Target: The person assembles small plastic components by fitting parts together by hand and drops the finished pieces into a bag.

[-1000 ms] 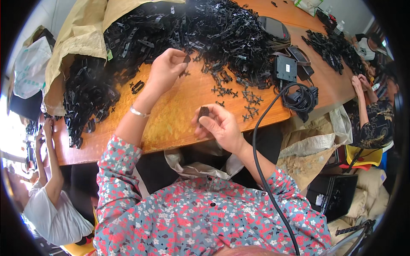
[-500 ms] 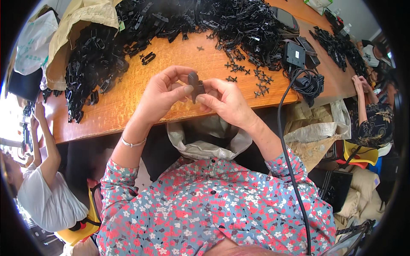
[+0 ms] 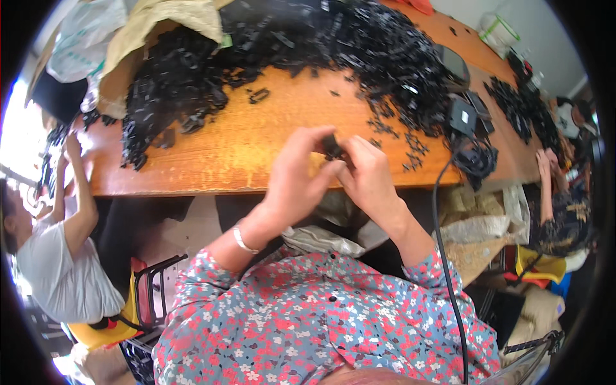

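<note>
A small black plastic part is pinched between my two hands, just above the near edge of the wooden table. My left hand grips it from the left with thumb and fingers. From the right, my right hand closes on the same part, its fingertips hiding much of it. Beyond my hands lies a long heap of black plastic parts. Several small black cross-shaped pieces are scattered right of my right hand, and one loose black part rests on the wood farther off.
A brown paper sack spills black parts at the left. Coiled black cable and a black box sit at the right; the cable runs down past my right arm. A whitish sack hangs below the edge. People work at both sides.
Both hands, with the black part, have moved right and slightly down in the picture. The part is turned and more covered by my fingers. The whole view has shifted a little.
</note>
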The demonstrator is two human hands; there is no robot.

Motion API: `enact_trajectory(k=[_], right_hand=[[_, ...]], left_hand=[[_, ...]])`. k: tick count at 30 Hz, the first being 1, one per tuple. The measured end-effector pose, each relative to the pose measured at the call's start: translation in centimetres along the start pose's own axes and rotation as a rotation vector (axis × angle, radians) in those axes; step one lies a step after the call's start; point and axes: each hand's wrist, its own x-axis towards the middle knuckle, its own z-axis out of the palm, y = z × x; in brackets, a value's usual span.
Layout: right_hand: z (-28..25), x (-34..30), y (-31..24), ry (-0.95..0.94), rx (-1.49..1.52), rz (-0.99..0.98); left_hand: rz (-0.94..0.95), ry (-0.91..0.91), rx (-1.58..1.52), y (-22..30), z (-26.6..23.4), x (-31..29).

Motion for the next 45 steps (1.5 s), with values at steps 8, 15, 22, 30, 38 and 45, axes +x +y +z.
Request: enact_trajectory(k=[8,15,22,30,38,45], right_hand=[[0.8,-1.0,-1.2,-0.01,0.143,0.18],[1.8,-1.0,0.2,-0.128,0.455,0.249],[0.5,-1.1,-1.8,-0.315,0.664,0.426],[0.6,-1.1,-3.1,-0.528,0.692,0.613],[-0.7,-3.7,-3.1,-0.358,0.642,0.381],[0.0,-2.4,-3.0,-0.476,0.747,0.537]], left_hand=[[0.041,0.054,0.019,-0.3,0.2,-1.1],[0.015,0.025,-0.083,-0.4,-0.4,-1.2],[-0.275,-0.172,-0.491,-1.7,-2.7,-0.1],[-0.476,-0.368,-0.882,-2.1,-1.2,1.9],[-0.266,-0.39,-0.651,0.6,1.4,-1.2],[-0.575,-0.144,-0.856,-1.2,1.5,-1.7]])
